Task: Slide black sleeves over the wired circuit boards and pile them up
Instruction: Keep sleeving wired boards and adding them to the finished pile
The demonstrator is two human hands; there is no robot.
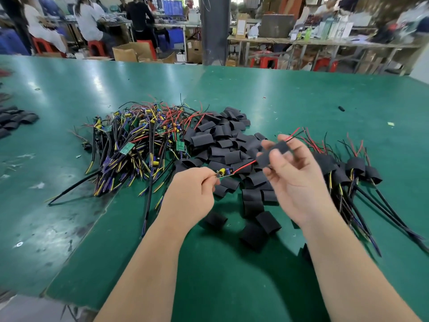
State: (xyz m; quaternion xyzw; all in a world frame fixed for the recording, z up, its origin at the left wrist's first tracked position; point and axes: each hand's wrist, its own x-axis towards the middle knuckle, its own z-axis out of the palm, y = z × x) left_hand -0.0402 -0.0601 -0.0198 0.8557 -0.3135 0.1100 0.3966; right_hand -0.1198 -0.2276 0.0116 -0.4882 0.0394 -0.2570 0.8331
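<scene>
Circuit board (224,172), small, yellow capacitor on top: held in the air above the green surface (301,94). Left hand (192,194) pinches its near end, fingers curled; the fingertips hide that end.

Red wire (243,167) runs from the board up and right into a black sleeve (275,152). Sleeve sits on the wire only, apart from the board, not yet over it. Red and black wire tips (293,134) stick out of its far end.

Right hand (299,180) grips the sleeve between thumb and fingers; they cover part of it.

Surroundings:
- heap of loose sleeves (222,145) below and beyond both hands, strays lying between the forearms
- left of the heap, touching it: tangle of bare wired boards (139,145), green boards, yellow, purple and black leads
- right: pile of sleeved boards (355,170), leads trailing toward the near edge; right hand and forearm hide its left part
- far left edge: second batch of sleeves (16,119)
- small black piece (340,108) alone, far right
- background: people seated on red stools (95,46), cardboard boxes (130,52), grey pillar (214,31)
</scene>
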